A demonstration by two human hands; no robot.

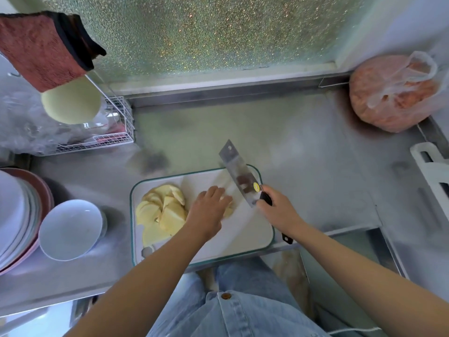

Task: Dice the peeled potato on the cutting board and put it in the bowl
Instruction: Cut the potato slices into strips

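Head view shows you the potato slices [161,215] piled on the left half of the cutting board [243,237]. One more potato piece [228,211] sits near the board's middle, mostly hidden under your left hand [209,210]. That hand lies fairly flat, fingers stretched over the piece and pressing it, though blur hides the exact contact. Your right hand [279,212] is wrapped round the handle of the cleaver [239,171]. Its blade is tilted, just right of the left fingers, and reaches past the board's far edge. The white bowl [70,229] sits on the tabletop [303,154] just left of the board, with the pile of slices between it and your left hand. A stack of plates [17,215] touches the bowl's left side. Farther off are a wire rack [116,132], a red cloth [41,47] and an orange-filled plastic bag [393,93].
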